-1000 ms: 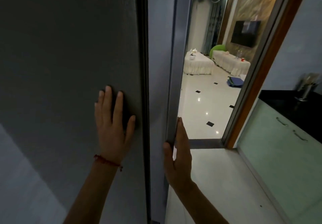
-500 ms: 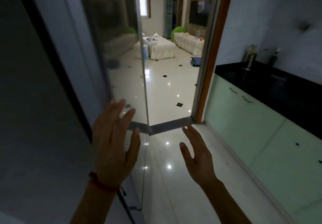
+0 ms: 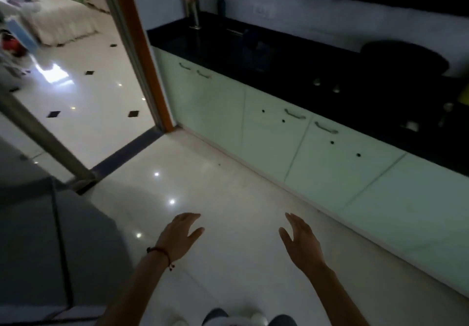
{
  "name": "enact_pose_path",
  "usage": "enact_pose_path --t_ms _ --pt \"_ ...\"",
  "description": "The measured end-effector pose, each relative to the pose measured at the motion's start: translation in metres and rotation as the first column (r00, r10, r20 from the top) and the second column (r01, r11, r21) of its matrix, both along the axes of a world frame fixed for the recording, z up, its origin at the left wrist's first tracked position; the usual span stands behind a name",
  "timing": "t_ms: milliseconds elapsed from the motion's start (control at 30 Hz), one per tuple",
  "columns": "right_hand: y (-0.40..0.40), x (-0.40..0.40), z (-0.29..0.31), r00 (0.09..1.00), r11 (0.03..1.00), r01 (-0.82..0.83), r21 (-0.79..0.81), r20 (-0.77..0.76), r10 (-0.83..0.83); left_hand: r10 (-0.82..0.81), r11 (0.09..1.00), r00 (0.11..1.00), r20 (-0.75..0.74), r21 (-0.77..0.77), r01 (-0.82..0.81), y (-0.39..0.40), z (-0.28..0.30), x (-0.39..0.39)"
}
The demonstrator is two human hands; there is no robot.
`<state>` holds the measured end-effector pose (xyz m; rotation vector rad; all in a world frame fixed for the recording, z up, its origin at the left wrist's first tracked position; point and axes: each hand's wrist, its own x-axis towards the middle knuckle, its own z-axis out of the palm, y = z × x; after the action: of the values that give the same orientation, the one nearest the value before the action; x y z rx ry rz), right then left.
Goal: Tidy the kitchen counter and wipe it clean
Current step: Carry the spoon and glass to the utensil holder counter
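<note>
Dim kitchen, daylight from eleven o'clock.
I see glare patches and pinpoint reflections on the glossy floor point(image 3: 177, 178), the black counter point(image 3: 291, 54) nearly lost in shadow, motion blur throughout, and straight lines bowing toward the edges.

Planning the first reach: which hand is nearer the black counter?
Probably the right hand: it hangs empty and open on the side of the black counter; the left hand, also empty, is farther off.

Both hands, left hand point(image 3: 179, 234) and right hand point(image 3: 302, 243), hang empty, fingers seemingly spread.
</note>
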<state>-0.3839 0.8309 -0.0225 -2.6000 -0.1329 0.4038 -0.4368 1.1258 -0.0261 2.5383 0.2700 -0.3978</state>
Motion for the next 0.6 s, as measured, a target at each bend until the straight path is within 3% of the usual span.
enact_pose_path --t_ms 133,267,433,600 --pt "-0.083 -0.015 -0.04 0.964 0.979 0.201 -0.043 -0.166 -0.205 0.003 0.988 0.98 -0.199 -0.149 -0.033 -0.062 -0.038 0.03" --pt "-0.152 -0.044 -0.067 0.844 0.885 0.461 -0.065 -0.276 -0.46 -0.108 0.982 0.934 -0.341 -0.181 0.047 -0.121 -0.063 0.072" --pt "-0.199 -0.076 -0.092 0.61 0.689 0.714 -0.122 -0.374 -0.698 -0.218 0.975 0.868 -0.446 -0.144 0.171 -0.178 -0.088 0.134" --pt "-0.216 -0.094 -0.108 0.354 0.453 0.879 -0.146 -0.437 -0.827 -0.283 0.957 0.823 -0.492 -0.088 0.276 -0.231 -0.096 0.191"
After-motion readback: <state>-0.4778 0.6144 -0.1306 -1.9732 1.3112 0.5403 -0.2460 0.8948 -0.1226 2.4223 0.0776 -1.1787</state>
